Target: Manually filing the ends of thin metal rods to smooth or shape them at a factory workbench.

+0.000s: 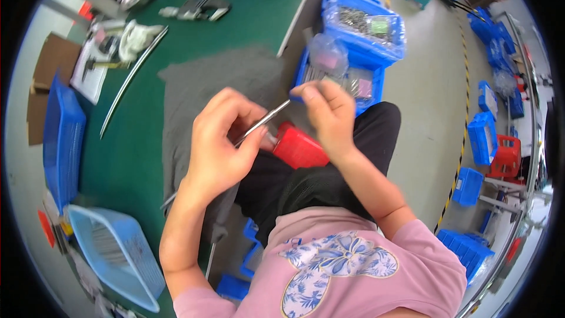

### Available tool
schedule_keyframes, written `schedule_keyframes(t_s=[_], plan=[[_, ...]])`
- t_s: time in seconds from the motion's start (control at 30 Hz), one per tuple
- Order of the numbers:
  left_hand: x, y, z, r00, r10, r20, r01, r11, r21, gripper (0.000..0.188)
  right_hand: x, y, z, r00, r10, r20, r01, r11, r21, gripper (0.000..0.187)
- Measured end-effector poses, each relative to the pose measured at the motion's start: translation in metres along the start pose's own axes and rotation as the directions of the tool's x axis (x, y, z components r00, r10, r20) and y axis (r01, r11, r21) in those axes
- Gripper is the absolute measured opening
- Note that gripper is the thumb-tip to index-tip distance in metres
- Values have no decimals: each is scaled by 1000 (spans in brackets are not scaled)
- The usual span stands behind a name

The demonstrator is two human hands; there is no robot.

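My left hand (219, 141) is closed around a thin, shiny metal rod (273, 113) with a stepped, narrower end. That end points up to the right, toward my right hand (331, 116). The right hand is slightly blurred, its thumb and fingers pinched together just beyond the rod's tip and apart from it. Whatever lies in that pinch, if anything, is too small to make out. Below both hands a red block-like thing (301, 148) rests at my lap; its exact kind is unclear.
A grey cloth (194, 91) covers part of the green table (126, 168). Farther back lies a micrometer-like tool (203, 7). A curved metal strip (130, 79) and a light blue basket (150, 259) are on the left. Blue bins (395, 47) with bagged metal parts stand ahead right.
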State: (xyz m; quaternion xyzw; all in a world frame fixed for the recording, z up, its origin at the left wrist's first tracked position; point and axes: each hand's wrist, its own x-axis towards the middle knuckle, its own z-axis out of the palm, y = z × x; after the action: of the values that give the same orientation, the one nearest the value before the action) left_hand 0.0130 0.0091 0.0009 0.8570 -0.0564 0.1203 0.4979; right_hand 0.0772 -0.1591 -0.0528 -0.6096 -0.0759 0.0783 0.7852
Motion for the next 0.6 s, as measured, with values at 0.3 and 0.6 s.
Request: schedule_keyframes(t_s=[0.3,0.6], plan=[[-11,-20,11,991,69,-111,-48,983,180,14,-1,24,23,977,82,196,-98,993,73,18],[-8,-30,14,996,27,-87,-7,975,221,7,14,50,22,970,-32,241,42,998,-36,19]])
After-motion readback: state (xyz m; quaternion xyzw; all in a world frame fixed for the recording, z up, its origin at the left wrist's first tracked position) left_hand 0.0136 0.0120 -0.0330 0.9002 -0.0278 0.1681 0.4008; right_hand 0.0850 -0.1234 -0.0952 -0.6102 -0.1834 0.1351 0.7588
